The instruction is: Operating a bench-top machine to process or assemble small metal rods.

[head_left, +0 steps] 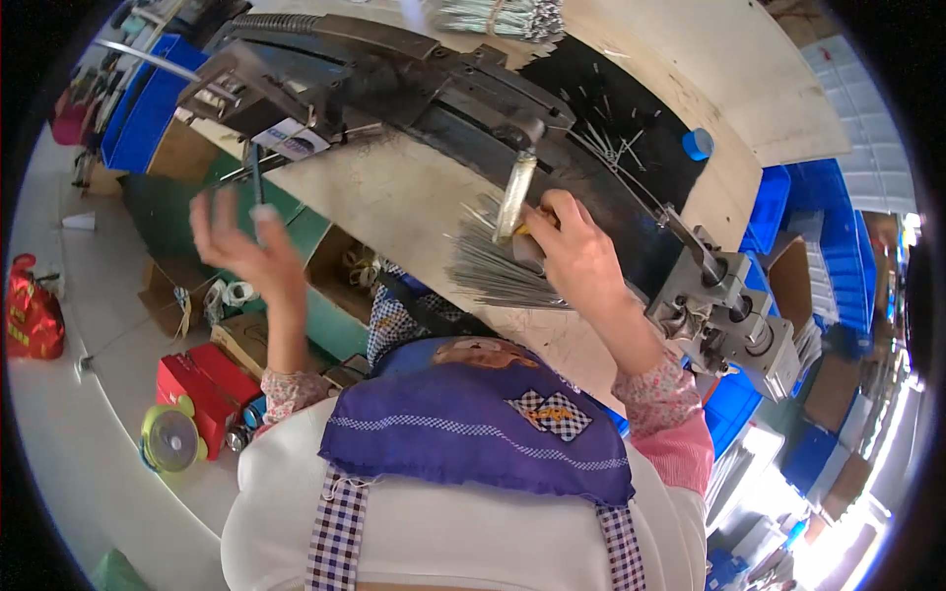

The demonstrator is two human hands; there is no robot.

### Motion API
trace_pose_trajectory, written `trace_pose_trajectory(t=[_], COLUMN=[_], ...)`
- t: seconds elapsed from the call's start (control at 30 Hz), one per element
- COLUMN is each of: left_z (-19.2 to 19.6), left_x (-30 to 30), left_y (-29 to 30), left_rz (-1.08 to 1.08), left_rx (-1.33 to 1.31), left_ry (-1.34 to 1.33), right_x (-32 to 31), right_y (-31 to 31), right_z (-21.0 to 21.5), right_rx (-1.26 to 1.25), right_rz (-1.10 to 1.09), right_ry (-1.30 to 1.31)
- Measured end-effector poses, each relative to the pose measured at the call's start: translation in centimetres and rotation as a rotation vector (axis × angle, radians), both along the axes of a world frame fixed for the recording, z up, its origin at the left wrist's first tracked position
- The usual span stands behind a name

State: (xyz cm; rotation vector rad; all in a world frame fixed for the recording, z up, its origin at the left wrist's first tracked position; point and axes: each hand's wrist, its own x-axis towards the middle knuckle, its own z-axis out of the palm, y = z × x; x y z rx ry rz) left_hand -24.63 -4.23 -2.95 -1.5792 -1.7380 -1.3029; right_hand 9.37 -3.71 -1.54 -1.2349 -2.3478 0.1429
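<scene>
While clamped against the long dark machine [414, 89], feeding step looks underway. Right hand [576, 251] grasping fanned bundle of thin metal rods [493, 266], just below machine. Left hand [241, 246] spread, released, well left of machine, beyond bench edge. Next: steady straight push, probably.

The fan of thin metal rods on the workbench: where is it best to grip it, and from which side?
Probably at the bunched end of the fan of rods, where the right hand already rests, coming from the right. There the rods converge into a tight bundle; toward the left their free tips spread apart and would likely slip loose.
</scene>
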Motion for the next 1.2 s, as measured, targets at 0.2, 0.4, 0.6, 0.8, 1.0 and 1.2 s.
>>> trace_pose_trajectory(t=[0.2,0.4,0.6,0.8,1.0,1.2], left_z=[-3.2,-2.5,-2.3,-2.2,7.1,3.5], left_x=[-0.5,6.2,4.2,8.3,20.6,24.3], left_y=[-2.6,0.3,7.0,5.4,3.6,5.6], left_rz=[-0.074,-0.317,-0.691,-0.672,-1.633,-1.345], left_rx=[-0.549,-0.467,-0.810,-0.591,-1.253,-1.489], left_ry=[-0.827,-0.701,-1.575,-1.470,-1.349,-1.702], right_x=[1.5,5.9,5.7,5.8,6.7,4.9], right_y=[1.3,-0.2,-0.4,0.2,-0.5,-4.3], right_z=[-1.7,-2.8,-2.9,-3.5,-5.4,-1.3], right_rx=[-0.028,-0.214,-0.214,-0.177,-0.231,0.051], right_rz=[-0.056,-0.321,-0.358,-0.343,-0.349,-0.341], right_ry=[0.069,0.196,0.170,0.138,0.044,-0.051])
